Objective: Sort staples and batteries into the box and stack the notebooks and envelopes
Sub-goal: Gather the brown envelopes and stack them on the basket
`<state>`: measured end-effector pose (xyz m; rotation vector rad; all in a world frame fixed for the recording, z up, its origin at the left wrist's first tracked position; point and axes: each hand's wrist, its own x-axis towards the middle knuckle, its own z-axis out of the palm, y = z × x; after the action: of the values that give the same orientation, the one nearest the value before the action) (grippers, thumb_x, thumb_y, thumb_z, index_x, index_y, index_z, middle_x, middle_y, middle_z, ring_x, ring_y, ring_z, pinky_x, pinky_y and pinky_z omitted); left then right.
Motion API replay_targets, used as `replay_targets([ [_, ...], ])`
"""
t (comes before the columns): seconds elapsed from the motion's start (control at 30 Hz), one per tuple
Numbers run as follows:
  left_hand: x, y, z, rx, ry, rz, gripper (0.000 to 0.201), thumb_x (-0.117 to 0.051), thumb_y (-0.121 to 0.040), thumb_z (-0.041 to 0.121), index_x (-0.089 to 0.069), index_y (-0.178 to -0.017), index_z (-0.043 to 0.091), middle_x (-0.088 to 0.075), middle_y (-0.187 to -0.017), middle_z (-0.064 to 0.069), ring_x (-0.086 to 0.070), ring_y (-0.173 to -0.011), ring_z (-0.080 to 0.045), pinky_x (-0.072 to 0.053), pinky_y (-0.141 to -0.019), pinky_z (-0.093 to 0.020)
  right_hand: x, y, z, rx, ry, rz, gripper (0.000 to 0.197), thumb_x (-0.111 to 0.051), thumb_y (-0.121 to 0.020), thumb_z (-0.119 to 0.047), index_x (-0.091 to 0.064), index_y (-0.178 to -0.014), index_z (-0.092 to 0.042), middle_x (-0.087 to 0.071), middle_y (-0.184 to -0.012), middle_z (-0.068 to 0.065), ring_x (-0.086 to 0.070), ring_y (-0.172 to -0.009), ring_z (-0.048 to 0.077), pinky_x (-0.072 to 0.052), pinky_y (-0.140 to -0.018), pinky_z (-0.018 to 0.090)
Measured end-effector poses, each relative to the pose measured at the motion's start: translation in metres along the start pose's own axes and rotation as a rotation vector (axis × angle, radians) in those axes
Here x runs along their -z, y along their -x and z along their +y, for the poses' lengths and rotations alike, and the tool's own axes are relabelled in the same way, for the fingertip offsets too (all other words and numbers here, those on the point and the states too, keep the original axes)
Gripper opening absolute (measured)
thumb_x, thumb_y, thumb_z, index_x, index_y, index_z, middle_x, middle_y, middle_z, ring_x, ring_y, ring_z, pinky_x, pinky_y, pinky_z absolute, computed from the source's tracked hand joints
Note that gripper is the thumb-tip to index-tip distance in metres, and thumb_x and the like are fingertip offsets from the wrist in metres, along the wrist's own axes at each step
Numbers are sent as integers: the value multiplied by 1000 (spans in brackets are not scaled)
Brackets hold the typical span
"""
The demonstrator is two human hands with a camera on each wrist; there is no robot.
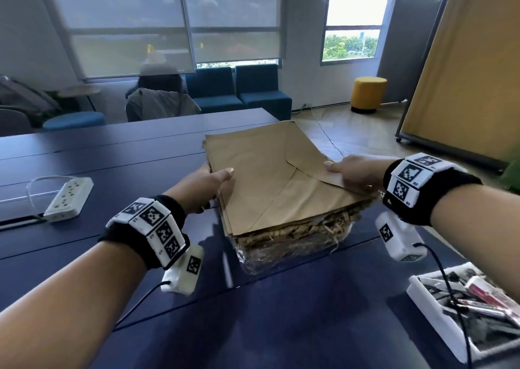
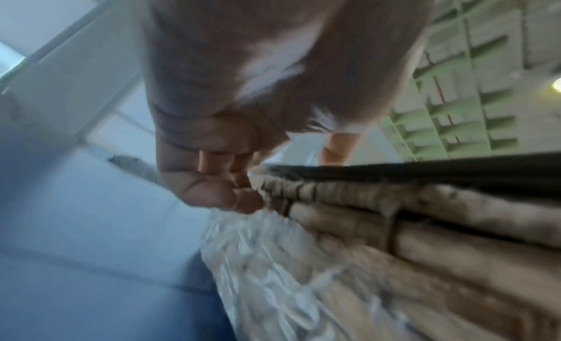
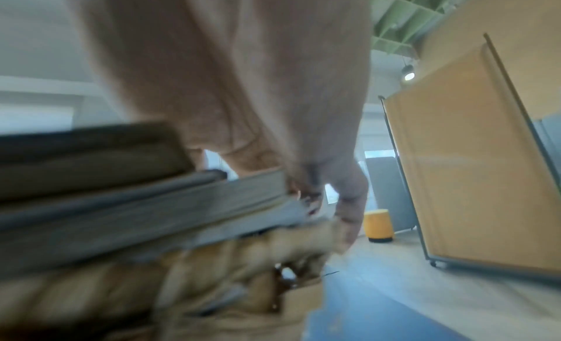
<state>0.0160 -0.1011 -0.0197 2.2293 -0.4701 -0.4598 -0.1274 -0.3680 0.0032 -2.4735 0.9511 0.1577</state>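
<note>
Left hand [image 1: 209, 183] grips the left edge of the envelopes [image 1: 270, 177], thumb on top; right hand [image 1: 349, 171] grips the right edge likewise. The envelopes sit atop a plastic-wrapped pile, possibly the notebooks, mid-table [image 1: 126, 154]. The box [image 1: 439, 309], near right, already holds small items, too unclear to identify. Judgement: sorting looks mostly done; stacking is at the squaring-up step.
</note>
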Motion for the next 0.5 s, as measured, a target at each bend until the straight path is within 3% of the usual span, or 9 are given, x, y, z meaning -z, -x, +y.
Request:
replay_targets([
  [0.03,4,1,1,0,-63,25,73,-45,-101,61,-30,-154,13,-60,-127,-15,-63,-98,-31,-53,-79,-37,2,8,2,9,-17,16,60,-32,-110,-45,-47,-145,2,-48,-149,20,-47,-136,35,-37,-104,35],
  [0.07,8,1,3,-15,-128,73,84,-45,-100,64,-18,-160,12,-49,-147,-20,-56,-123,-37,-48,-99,-45,5,11,6,20,-44,24,62,-32,-110,-49,-45,-147,-1,-46,-152,18,-44,-138,34,-35,-110,38],
  [0.1,11,3,4,-37,-165,132,89,-45,-100,64,-10,-162,12,-34,-159,-23,-41,-141,-39,-36,-114,-48,7,15,10,48,-69,44,61,-32,-109,-50,-45,-147,-4,-45,-151,17,-43,-138,33,-35,-112,41],
  [0.13,12,7,9,-80,-172,191,89,-47,-100,62,-8,-163,12,-25,-162,-23,-31,-147,-40,-27,-119,-50,9,19,15,71,-79,53,58,-33,-109,-49,-46,-146,-6,-46,-150,17,-43,-137,33,-35,-113,43],
  [0.23,-1,26,33,-344,-158,377,71,-57,-98,50,-31,-155,16,-36,-145,-15,-41,-134,-36,-34,-114,-52,15,45,34,149,-143,113,60,-41,-105,-53,-43,-150,-13,-45,-152,11,-43,-138,29,-34,-115,45],
  [0.3,-19,43,51,-546,-157,420,56,-61,-97,42,-46,-145,19,-43,-127,-5,-47,-119,-25,-42,-105,-43,20,62,46,206,-153,101,65,-47,-102,-57,-39,-154,-19,-47,-152,7,-46,-136,25,-35,-115,43],
  [0.4,-64,73,77,-783,-113,314,39,-66,-94,33,-60,-130,19,-47,-114,2,-53,-96,-12,-45,-87,-22,29,88,69,263,-38,40,61,-51,-100,-54,-42,-152,-23,-57,-141,-1,-53,-125,20,-40,-109,38],
  [0.5,-113,101,90,-958,-118,105,36,-65,-91,34,-65,-124,20,-54,-111,4,-56,-92,-5,-46,-82,-18,39,109,94,265,84,-4,57,-55,-98,-53,-49,-147,-24,-62,-129,-6,-57,-114,15,-41,-98,30],
])
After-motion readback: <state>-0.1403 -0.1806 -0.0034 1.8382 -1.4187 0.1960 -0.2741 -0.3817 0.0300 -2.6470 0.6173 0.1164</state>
